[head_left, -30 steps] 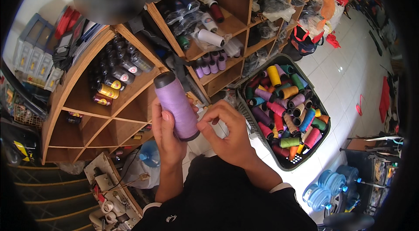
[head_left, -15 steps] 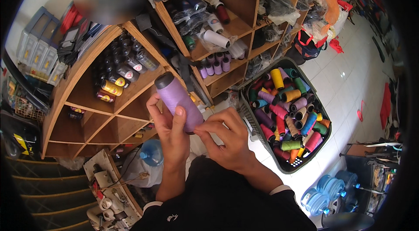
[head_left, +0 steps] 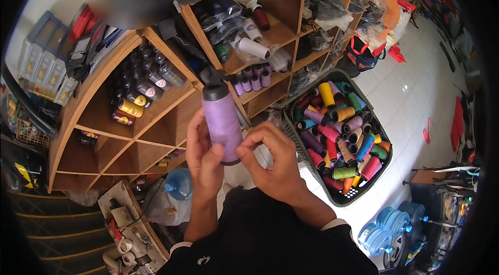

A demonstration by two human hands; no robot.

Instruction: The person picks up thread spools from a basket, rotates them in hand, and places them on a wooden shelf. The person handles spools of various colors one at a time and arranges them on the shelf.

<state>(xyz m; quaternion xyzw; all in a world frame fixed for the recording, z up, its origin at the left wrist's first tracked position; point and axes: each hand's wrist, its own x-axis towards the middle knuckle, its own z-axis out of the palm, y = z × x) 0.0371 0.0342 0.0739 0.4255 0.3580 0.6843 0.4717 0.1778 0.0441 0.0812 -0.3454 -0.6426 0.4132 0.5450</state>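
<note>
A purple thread spool [head_left: 222,123] with a black top stands nearly upright before my chest, leaning a little to the left. My left hand [head_left: 204,153] is wrapped round its left side and lower part, thumb across the front. At the spool's lower right, my right hand [head_left: 273,158] has thumb and forefinger pinched together against the wound thread; whether a loose thread end lies between them is too small to see. Behind the spool, several smaller purple spools [head_left: 255,82] stand in a cubby of the wooden shelf [head_left: 270,95].
To the right on the tiled floor sits a dark basket [head_left: 343,201] full of colourful thread spools. Dark bottle-like spools [head_left: 150,85] fill a left cubby. Blue water bottles [head_left: 392,223] stand at lower right, another water bottle [head_left: 179,184] by a sewing machine [head_left: 125,223].
The spool has turned more upright and shifted slightly right and down. My right hand has moved a little up along its lower right side.
</note>
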